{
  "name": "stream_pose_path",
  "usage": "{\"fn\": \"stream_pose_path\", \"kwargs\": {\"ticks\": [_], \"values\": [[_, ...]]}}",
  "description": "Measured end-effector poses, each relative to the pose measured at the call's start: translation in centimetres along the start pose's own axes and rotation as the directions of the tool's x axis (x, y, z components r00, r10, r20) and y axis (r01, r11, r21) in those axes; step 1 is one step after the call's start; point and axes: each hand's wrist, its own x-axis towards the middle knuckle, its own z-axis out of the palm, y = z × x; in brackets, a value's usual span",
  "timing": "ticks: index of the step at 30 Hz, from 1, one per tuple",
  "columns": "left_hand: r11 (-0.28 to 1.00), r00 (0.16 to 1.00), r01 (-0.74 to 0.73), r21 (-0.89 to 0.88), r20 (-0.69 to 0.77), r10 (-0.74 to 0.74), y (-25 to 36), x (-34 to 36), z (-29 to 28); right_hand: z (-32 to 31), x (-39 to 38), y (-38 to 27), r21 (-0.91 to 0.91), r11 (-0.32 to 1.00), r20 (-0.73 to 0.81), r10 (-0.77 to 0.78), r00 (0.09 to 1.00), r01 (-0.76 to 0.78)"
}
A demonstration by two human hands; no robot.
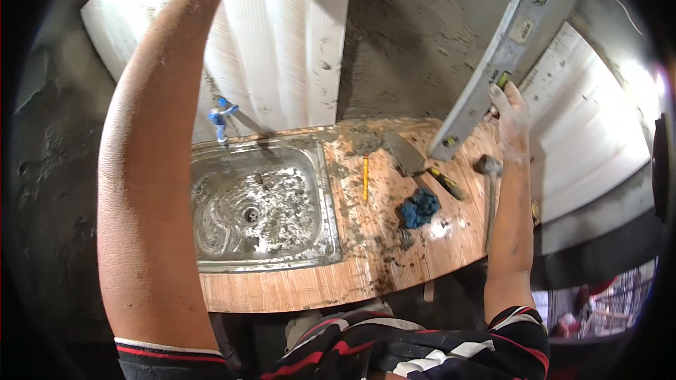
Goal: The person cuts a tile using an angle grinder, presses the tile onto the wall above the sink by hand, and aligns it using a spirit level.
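My right hand [510, 114] is closed around the edge of a long grey spirit level [498, 56], which stands tilted with its lower end by the back of the wood-look counter [267, 292]. My left forearm reaches up across the view, and its hand is beyond the upper edge. Near the level's foot lies a trowel [404, 153] with a black and yellow handle. A crumpled blue cloth [420, 207] and a yellow pencil [365, 179] rest to its left. Beside my right forearm is a hammer or mallet [487, 165], partly hidden.
A metal sink [328, 222], spattered with mortar, is set into the counter's left part. Behind it stands a small blue-and-white fitting [220, 119]. Pale ribbed tiles [282, 49] cover the wall at left, with another panel [588, 134] at right. Between them is rough grey mortar [401, 49].
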Motion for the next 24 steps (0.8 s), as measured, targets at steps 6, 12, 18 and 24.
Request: {"fn": "stream_pose_path", "kwargs": {"ticks": [6, 12, 18, 24], "values": [[0.994, 0.999, -0.003, -0.108, -0.05, -0.002, -0.2, 0.4, 1.4, -8.2, -10.8, 4.3, -0.183, 0.968, -0.26, 0.122, 0.958, -0.172], [0.988, 0.994, -0.106, -0.111, -0.041, 0.102, -2.5, 0.5, -1.0, -10.6, -20.2, 10.5, -0.421, 0.857, -0.337, 0.156, 0.928, -0.297], [0.971, 0.964, -0.202, -0.124, -0.199, 0.175, -2.5, 0.1, -1.7, -12.9, -24.3, 15.3, -0.908, 0.332, -0.253, 0.053, 0.966, -0.256], [0.997, 0.99, -0.076, -0.01, -0.119, 0.074, -2.3, 0.9, -0.3, -12.8, -23.7, 20.8, -0.655, 0.633, -0.262, 0.323, 0.909, -0.413]]}}
